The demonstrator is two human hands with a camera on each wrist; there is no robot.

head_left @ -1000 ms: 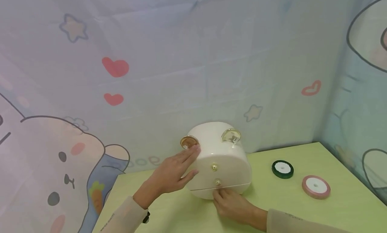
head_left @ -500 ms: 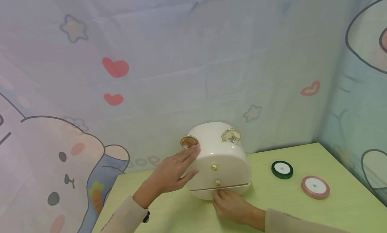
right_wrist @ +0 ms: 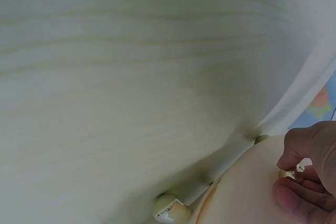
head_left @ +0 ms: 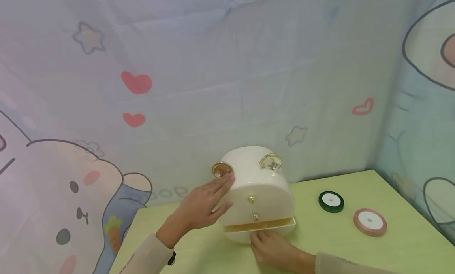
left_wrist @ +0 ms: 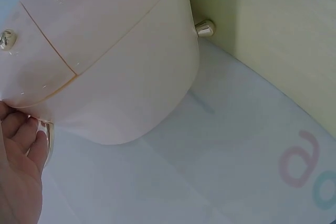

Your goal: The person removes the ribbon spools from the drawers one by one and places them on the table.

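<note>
A glossy white rounded drawer box [head_left: 270, 206] stands on the green table, with two gold ear-like discs on top and gold knobs down its front. Its bottom drawer [head_left: 237, 237] is pulled partly out, baring a strip of yellowish inside. My right hand [head_left: 271, 248] is at that drawer's front; in the right wrist view its thumb and fingers pinch a small gold knob [right_wrist: 291, 174]. My left hand [head_left: 202, 205] rests with straight fingers against the box's upper left side, by the left gold disc [head_left: 222, 169]. The left wrist view shows its fingers beside the box's edge.
Right of the box lie a green ribbon spool [head_left: 331, 201] and a pink ribbon spool [head_left: 370, 222] on the green table [head_left: 313, 230]. A printed cloth [head_left: 199, 88] hangs close behind the box. Gold feet [left_wrist: 206, 28] support the box.
The bottom drawer has gone from closed to partly out, drawn toward me by my right hand. My left hand has stayed on the box. The head view has tilted slightly.
</note>
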